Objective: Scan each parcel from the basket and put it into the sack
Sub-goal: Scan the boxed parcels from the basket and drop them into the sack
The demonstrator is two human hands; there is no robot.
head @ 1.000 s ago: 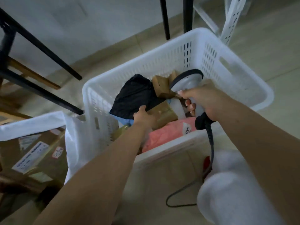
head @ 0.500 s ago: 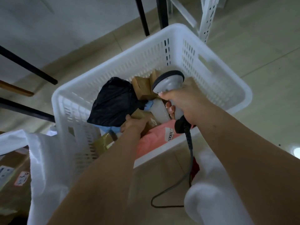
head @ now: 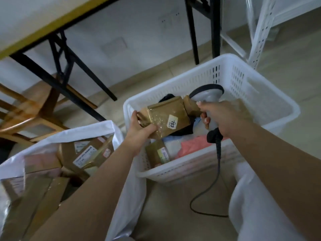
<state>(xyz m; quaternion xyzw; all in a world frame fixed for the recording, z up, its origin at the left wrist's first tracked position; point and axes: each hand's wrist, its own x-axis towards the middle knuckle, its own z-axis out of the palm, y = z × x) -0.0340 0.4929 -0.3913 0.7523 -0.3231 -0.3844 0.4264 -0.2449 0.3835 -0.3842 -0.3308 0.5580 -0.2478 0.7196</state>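
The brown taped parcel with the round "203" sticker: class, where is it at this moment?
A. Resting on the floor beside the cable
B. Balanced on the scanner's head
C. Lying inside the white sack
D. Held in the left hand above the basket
D: the left hand grips the brown parcel by its near end, lifted over the white basket, while the right hand holds the scanner beside it.

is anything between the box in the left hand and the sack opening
Nothing visible. The left hand holds the brown box above the basket; the sack gapes open beside it, with parcels already inside.
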